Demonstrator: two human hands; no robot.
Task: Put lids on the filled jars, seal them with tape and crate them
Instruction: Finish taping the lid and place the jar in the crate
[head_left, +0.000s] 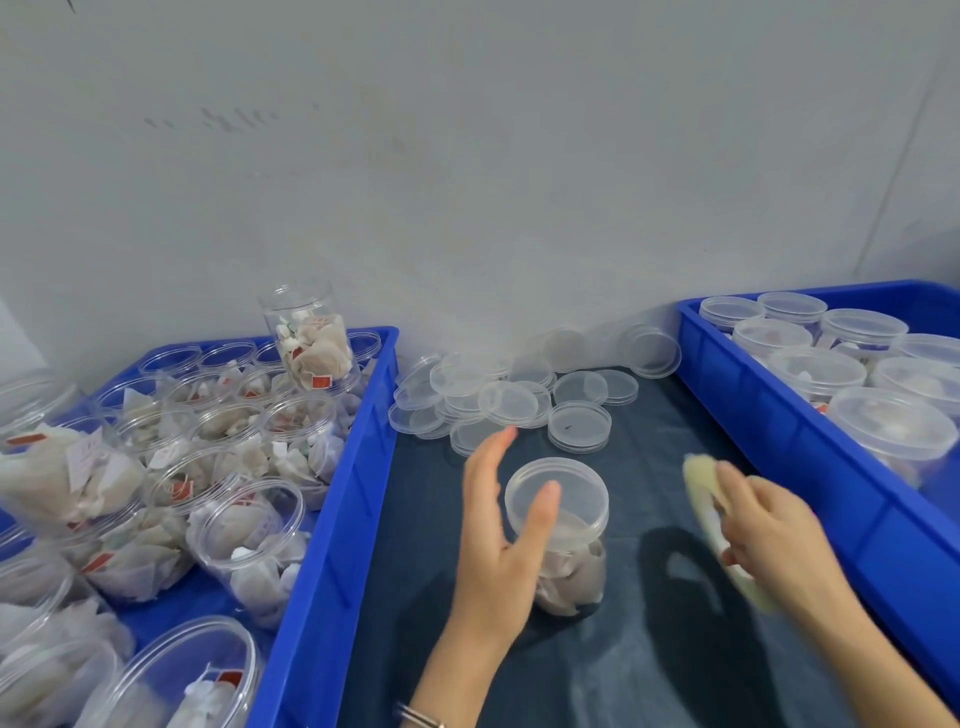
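Observation:
A clear plastic jar (569, 561) filled with pale sachets stands on the dark table, a clear lid (571, 493) on top. My left hand (501, 535) is beside the jar with straight fingers, thumb against the lid's rim. To the right, my right hand (769, 535) grips a yellowish roll of tape (701, 499), blurred, held above the table and apart from the jar. Several loose lids (579, 423) lie in a pile at the back.
A blue crate (332, 493) on the left holds several open filled jars, one tilted jar (311, 338) on top. A blue crate (769, 431) on the right holds several lidded jars. A grey wall stands behind.

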